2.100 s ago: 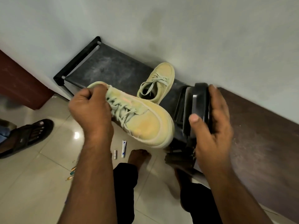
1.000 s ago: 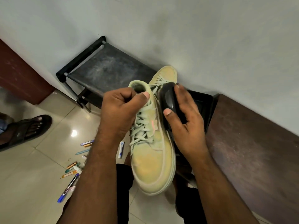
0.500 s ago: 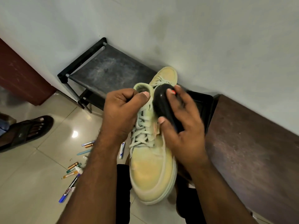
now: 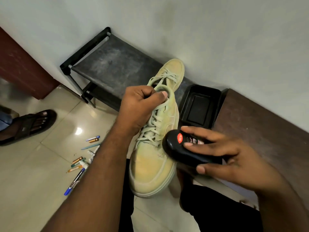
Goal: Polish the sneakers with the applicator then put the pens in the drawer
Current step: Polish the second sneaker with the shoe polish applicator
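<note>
- Pens (image 4: 80, 160) lie scattered on the floor (image 4: 33, 190), left.
- Left hand (image 4: 140, 108) pinches the collar of a sneaker (image 4: 150, 168), toe toward the camera.
- Second sneaker (image 4: 173, 71) sits on a rack (image 4: 113, 64) behind.
- Right hand (image 4: 234, 161) grips the applicator (image 4: 189, 151) against the held sneaker's side.
- Tray (image 4: 200, 106) sits behind.

The applicator's (image 4: 187, 152) label is blurred, and the pens (image 4: 83, 158) perhaps overlap.

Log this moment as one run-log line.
stage: polishing | left hand: grips held sneaker at collar | right hand: holds applicator against its side | second sneaker: on rack | pens: on floor
</note>
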Tool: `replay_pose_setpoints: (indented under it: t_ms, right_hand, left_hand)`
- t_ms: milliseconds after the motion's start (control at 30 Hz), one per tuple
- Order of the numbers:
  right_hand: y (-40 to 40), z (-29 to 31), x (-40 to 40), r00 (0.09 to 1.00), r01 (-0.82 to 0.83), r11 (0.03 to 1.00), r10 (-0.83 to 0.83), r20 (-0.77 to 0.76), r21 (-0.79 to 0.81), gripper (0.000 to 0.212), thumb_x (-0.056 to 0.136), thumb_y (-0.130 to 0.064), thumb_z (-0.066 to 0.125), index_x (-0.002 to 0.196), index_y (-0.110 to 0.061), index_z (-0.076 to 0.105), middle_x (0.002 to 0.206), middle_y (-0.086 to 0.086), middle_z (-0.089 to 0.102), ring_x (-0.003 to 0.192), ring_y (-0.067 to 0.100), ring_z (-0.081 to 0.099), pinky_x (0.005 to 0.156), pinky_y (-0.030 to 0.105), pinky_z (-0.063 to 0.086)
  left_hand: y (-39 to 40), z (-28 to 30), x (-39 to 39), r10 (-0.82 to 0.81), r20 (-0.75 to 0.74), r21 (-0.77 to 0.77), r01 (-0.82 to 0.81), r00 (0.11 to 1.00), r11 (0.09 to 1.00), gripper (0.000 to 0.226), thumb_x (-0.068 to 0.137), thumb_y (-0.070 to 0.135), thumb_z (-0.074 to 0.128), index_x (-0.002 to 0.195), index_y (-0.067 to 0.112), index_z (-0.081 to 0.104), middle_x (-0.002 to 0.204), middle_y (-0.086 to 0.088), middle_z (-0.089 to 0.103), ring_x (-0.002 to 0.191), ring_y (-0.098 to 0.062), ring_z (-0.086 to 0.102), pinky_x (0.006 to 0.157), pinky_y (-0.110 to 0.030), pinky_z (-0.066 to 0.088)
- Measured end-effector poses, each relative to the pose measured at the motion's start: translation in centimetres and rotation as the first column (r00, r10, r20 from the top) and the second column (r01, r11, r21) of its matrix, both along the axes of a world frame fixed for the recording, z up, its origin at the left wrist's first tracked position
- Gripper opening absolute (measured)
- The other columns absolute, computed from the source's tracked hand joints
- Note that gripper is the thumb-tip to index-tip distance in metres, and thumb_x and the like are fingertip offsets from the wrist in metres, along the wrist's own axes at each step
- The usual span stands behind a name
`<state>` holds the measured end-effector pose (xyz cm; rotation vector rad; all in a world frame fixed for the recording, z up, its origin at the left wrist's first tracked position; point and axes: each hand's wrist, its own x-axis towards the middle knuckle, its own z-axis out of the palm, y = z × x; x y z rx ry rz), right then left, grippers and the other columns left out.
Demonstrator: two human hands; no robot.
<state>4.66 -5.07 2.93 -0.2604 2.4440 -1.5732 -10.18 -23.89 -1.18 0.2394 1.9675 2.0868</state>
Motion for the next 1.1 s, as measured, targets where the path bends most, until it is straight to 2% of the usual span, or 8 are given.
replay_pose_setpoints:
  t_ms: [167, 333, 500, 633, 800, 867, 1000, 1100]
  right_hand:
    - [0.1, -1.3, -0.8, 0.977, 0.211, 0.977, -0.211, -0.041, -0.011, 0.081, 0.074, -0.009, 0.08, 0.141, -0.038, 0.044, 0.136, -0.012, 0.051, 0.129, 0.009, 0.047, 0.102, 0.016, 0.039]
    - [-0.2, -3.7, -1.8, 0.988, 0.148, 0.957, -0.156, 0.011, 0.249, 0.088, 0.075, 0.001, 0.078, 0.14, -0.04, 0.036, 0.138, -0.011, 0.048, 0.127, -0.005, 0.042, 0.102, 0.005, 0.03]
    - [-1.1, -4.6, -2.5, 0.997, 0.034, 0.928, -0.055, 0.048, 0.372, 0.092, 0.073, 0.005, 0.075, 0.142, -0.042, 0.035, 0.136, -0.018, 0.042, 0.126, -0.006, 0.036, 0.104, 0.003, 0.024]
    - [-0.4, -4.3, -2.3, 0.992, -0.06, 0.938, 0.019, 0.123, 0.34, 0.092, 0.069, 0.01, 0.071, 0.139, -0.041, 0.04, 0.132, -0.021, 0.046, 0.125, -0.008, 0.038, 0.104, 0.005, 0.027]
    - [-0.6, -4.8, -2.8, 0.979, 0.199, 0.909, -0.201, -0.035, 0.367, 0.088, 0.07, 0.009, 0.074, 0.142, -0.032, 0.044, 0.132, -0.017, 0.044, 0.125, -0.003, 0.04, 0.103, 0.007, 0.029]
    - [-0.9, -4.7, -2.9, 0.987, 0.148, 0.923, -0.159, 0.0, 0.356, 0.087, 0.07, 0.009, 0.073, 0.141, -0.032, 0.044, 0.129, -0.021, 0.043, 0.122, -0.012, 0.037, 0.103, 0.005, 0.028]
    - [-0.8, -3.9, -1.8, 0.974, -0.187, 0.936, 0.138, 0.18, 0.297, 0.084, 0.071, 0.013, 0.068, 0.137, -0.034, 0.047, 0.126, -0.031, 0.041, 0.118, -0.025, 0.034, 0.099, 0.0, 0.025]
    - [-0.3, -3.5, -1.5, 0.984, -0.094, 0.966, 0.054, 0.17, 0.24, 0.084, 0.07, 0.012, 0.072, 0.135, -0.034, 0.048, 0.13, -0.029, 0.043, 0.119, -0.024, 0.035, 0.098, -0.003, 0.022]
  left_hand:
    - [0.8, -1.2, 0.3, -0.081, 0.049, -0.005, 0.081, 0.996, 0.997, 0.048, 0.082, 0.017, 0.074, 0.055, -0.007, 0.041, 0.054, -0.008, 0.036, 0.051, -0.019, 0.033, 0.049, -0.026, 0.034]
    - [1.5, -3.4, 0.5, -0.063, 0.083, -0.093, 0.07, 0.995, 0.993, 0.048, 0.086, 0.019, 0.071, 0.049, 0.014, 0.04, 0.047, 0.002, 0.035, 0.045, -0.012, 0.033, 0.047, -0.022, 0.033]
    - [1.8, -5.1, 0.1, -0.061, -0.002, -0.335, 0.057, 0.998, 0.94, 0.05, 0.088, 0.034, 0.067, 0.052, 0.006, 0.047, 0.048, 0.003, 0.039, 0.048, -0.013, 0.037, 0.051, -0.032, 0.036]
    - [1.8, -5.2, -0.2, -0.045, -0.084, -0.494, -0.003, 0.995, 0.87, 0.053, 0.087, 0.046, 0.062, 0.053, 0.009, 0.049, 0.049, 0.0, 0.043, 0.049, -0.016, 0.04, 0.052, -0.037, 0.041]
    - [2.5, -4.8, -0.3, -0.055, -0.087, -0.553, -0.002, 0.995, 0.833, 0.058, 0.089, 0.046, 0.061, 0.046, 0.018, 0.035, 0.041, 0.009, 0.032, 0.043, -0.011, 0.031, 0.049, -0.027, 0.031]
    - [2.6, -5.0, -0.6, -0.033, -0.089, -0.539, -0.02, 0.995, 0.842, 0.056, 0.087, 0.047, 0.062, 0.046, 0.015, 0.042, 0.041, 0.005, 0.038, 0.042, -0.016, 0.035, 0.049, -0.029, 0.035]
    - [2.1, -5.3, -1.2, -0.029, -0.037, -0.513, 0.006, 0.999, 0.858, 0.053, 0.077, 0.056, 0.061, 0.069, 0.004, 0.069, 0.063, -0.017, 0.066, 0.057, -0.035, 0.06, 0.06, -0.048, 0.055]
    - [1.9, -5.2, -1.5, -0.041, -0.014, -0.501, 0.028, 0.999, 0.865, 0.051, 0.078, 0.049, 0.066, 0.061, 0.001, 0.06, 0.055, -0.016, 0.056, 0.049, -0.024, 0.049, 0.058, -0.048, 0.054]
